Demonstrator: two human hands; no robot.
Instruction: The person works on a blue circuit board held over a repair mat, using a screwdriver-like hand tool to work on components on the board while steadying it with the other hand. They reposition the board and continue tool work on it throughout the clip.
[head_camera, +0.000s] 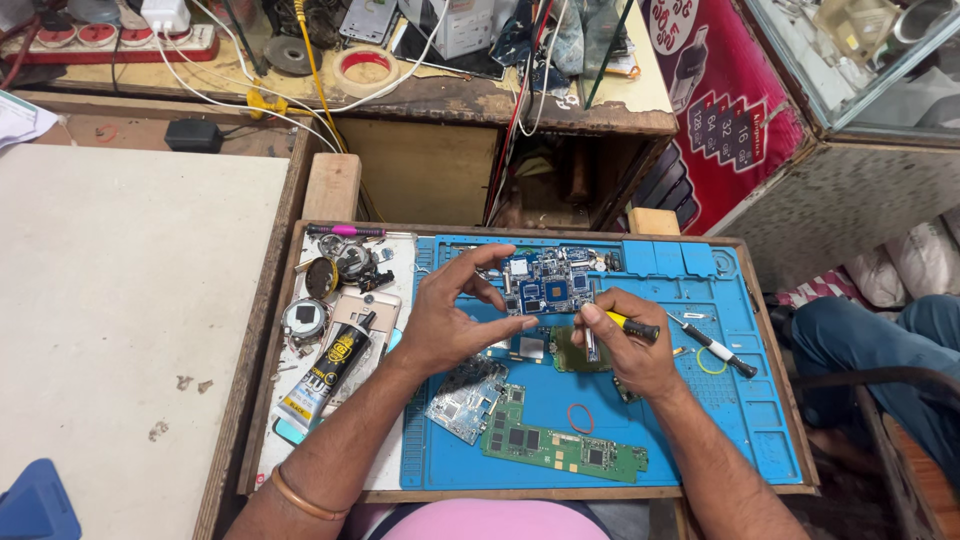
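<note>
Head view: left hand (450, 325) pinches blue circuit board (547, 283), chips showing.

Blue circuit board (548, 283): small, rectangular, dotted with dark chips and silvery parts, sitting raised and roughly level above the far middle of the blue mat. Screwdriver (622, 327): short, yellow and black handle, lying slanted just right of the board, its metal shaft pointing down beside the board's right edge.

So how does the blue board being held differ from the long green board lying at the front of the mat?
The blue board is squarish and pinched by the left hand, raised over the blue mat; the long green board is a narrow strip lying flat, untouched. The right hand holds a yellow-handled tool beside the blue one. Both are bare circuit boards carrying chips.
</note>
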